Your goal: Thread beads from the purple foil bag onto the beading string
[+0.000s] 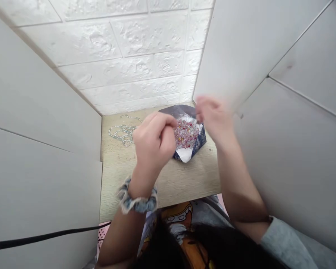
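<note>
My left hand is closed with its fingers curled, raised over the table beside an opened bag. Whatever it pinches, if anything, is hidden. Small pink, clear and reddish beads lie in the bag on a pale inner surface. To the right of the bag, my right hand is lifted, fingers bent together and slightly blurred; I cannot make out anything in them. A tangled beaded strand rests on the table left of my left hand, partly covered by it.
The small wooden table fits between grey-white panels on the left and right. White brick-patterned wall stands behind it. A tiny bead lies right of the bag. One black cable crosses at lower left.
</note>
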Demonstrator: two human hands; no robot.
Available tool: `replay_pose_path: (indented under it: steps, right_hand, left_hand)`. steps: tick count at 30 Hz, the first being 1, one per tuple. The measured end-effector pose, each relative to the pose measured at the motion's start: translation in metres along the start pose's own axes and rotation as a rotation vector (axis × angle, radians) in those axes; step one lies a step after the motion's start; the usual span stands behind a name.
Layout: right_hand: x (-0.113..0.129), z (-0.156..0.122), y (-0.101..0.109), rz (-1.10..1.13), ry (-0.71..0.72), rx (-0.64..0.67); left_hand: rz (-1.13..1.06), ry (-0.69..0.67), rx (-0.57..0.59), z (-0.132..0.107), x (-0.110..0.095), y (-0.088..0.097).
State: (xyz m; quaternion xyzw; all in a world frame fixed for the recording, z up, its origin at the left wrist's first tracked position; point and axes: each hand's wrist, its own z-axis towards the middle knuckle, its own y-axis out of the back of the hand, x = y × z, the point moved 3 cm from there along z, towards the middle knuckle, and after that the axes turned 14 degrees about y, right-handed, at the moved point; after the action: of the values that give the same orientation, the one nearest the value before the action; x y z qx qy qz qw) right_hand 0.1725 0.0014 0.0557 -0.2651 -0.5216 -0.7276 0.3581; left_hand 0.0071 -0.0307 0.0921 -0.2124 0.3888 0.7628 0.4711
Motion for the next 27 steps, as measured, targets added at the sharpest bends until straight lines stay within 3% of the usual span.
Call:
replay_pose_path:
  steps: [3, 5, 10, 13, 16, 20, 24, 27]
  right_hand:
    - [-0.013, 0.008, -0.027, -0.161, 0.115, 0.232]
    - [-0.025, 0.013, -0.042, -0.295, 0.173, 0.317]
    - [-0.044, 0.017, -0.057, -0.378, 0.198, 0.372]
    - [-0.042, 0.016, -0.059, -0.363, 0.199, 0.356]
    - [-0.039, 0.014, -0.06, -0.313, 0.22, 0.333]
    - [-0.037, 0.011, -0.059, -0.262, 0.239, 0.367]
    - [-0.034, 0.005, -0.064, -0.192, 0.314, 0.492]
    - [-0.03, 0.002, -0.071, -0.183, 0.319, 0.492]
  left_hand:
    - [0.15, 0.155, 0.092, 0.018, 0.031, -0.028]
    - [0.219, 0.216, 0.11, 0.025, 0.057, -0.036]
    - [0.348, 0.418, 0.059, 0.033, 0.116, -0.019]
    - [0.364, 0.597, 0.224, 0.032, 0.135, -0.008]
    - [0.303, 0.721, 0.471, 0.028, 0.135, -0.003]
    - [0.247, 0.72, 0.733, 0.023, 0.118, -0.003]
    - [0.215, 0.691, 0.869, 0.018, 0.106, -0.009]
    - [0.235, 0.651, 0.9, 0.015, 0.105, -0.016]
